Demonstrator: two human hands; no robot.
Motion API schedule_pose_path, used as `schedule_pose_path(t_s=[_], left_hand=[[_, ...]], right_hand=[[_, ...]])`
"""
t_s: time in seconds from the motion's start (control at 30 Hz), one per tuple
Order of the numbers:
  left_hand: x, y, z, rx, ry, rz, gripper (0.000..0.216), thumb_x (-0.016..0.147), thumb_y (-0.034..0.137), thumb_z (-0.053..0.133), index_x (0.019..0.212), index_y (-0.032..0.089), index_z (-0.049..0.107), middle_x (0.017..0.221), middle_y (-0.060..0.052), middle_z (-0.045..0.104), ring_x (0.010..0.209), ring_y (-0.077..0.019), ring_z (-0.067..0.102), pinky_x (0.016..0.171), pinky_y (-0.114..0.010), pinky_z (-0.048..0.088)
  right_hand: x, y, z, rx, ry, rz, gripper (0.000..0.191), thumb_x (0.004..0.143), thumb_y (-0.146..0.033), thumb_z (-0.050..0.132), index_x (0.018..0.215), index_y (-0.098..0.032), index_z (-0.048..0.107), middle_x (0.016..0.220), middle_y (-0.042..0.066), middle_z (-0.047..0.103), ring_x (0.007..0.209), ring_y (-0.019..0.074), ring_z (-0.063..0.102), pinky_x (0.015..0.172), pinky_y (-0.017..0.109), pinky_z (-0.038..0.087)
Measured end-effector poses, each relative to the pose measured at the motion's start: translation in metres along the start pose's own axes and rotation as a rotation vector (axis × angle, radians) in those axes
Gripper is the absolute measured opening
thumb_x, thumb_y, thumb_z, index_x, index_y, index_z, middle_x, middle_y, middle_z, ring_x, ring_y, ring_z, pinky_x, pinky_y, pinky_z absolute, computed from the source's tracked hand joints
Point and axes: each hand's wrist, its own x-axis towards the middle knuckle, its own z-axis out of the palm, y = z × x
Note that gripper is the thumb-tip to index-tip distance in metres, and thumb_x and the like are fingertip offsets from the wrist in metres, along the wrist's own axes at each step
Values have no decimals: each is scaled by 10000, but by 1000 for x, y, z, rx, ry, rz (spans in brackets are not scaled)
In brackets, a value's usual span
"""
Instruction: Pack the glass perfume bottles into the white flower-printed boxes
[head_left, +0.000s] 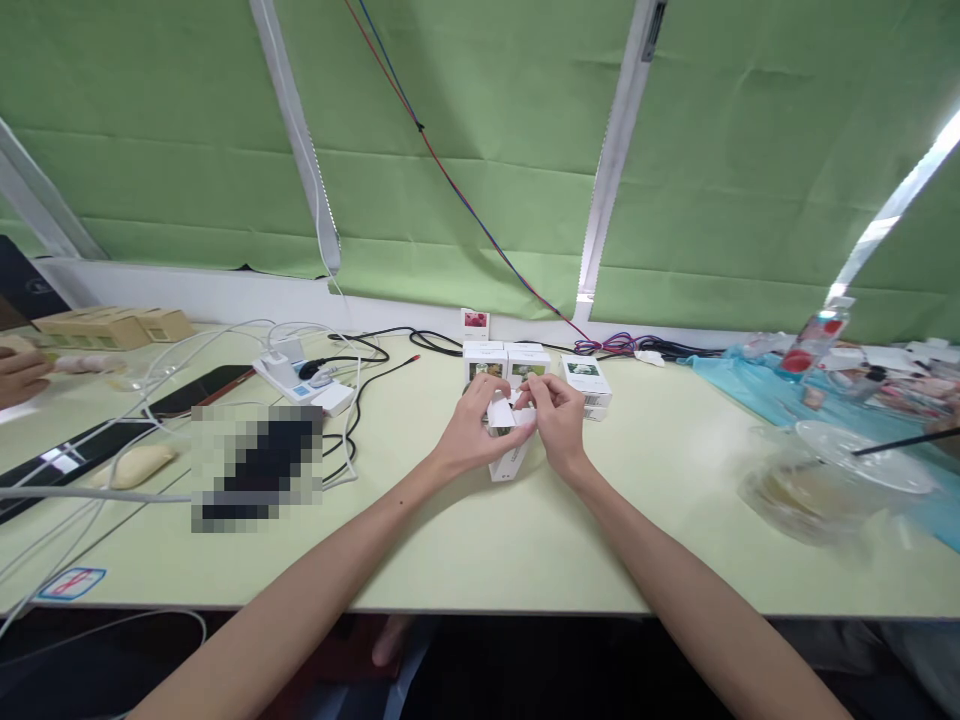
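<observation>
My left hand [478, 428] is wrapped round a small white box [508, 463], its thumb along the near side. The box stands over the table with its upper end open and white flaps raised. At that open end my right hand [562, 422] has thumb and forefinger pinched together; what lies between them is too small to make out. Just behind my hands are two white boxes [528, 356] with plant pictures on them. To the right of my right hand sits a stack of similar picture boxes [587, 376]. Another box with a pink-red picture [475, 322] stands farther back.
Left: a white power strip [300, 380], tangled cables, a dark phone [199, 390], a pale computer mouse [135, 466] and another person's hand [21, 374]. Right: a clear lidded cup [817, 490] with a black straw, a bottle [817, 340] and blue plastic sheeting [720, 380]. Cables run along the back.
</observation>
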Motion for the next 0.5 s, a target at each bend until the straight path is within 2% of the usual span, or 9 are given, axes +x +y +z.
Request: schedule_pose_path(t_s=[0.13, 0.33, 0.5], left_hand=[[-2, 0, 2, -18, 1, 14, 323, 810, 383, 707, 1009, 227, 508, 1044, -45, 575, 976, -212, 581, 833, -341, 490], [-4, 0, 4, -58, -9, 24, 266, 843, 363, 689, 999, 238, 514, 1083, -59, 522, 1102, -228, 554, 971, -378, 483], [-3, 2, 2, -81, -5, 26, 249, 833, 346, 701, 965, 238, 519, 1099, -62, 501, 1133, -232, 551, 1004, -382, 481]], right_hand=[[0, 0, 0, -5, 3, 4, 305, 893, -429, 602, 708, -193, 660, 600, -3, 656, 607, 156, 624, 697, 300, 515], [0, 0, -1, 5, 7, 9, 290, 887, -410, 608, 706, -190, 662, 591, -5, 650, 591, 151, 615, 680, 295, 511], [0, 0, 0, -6, 8, 6, 285, 885, -408, 607, 704, -196, 663, 592, -3, 655, 604, 157, 623, 680, 296, 511]])
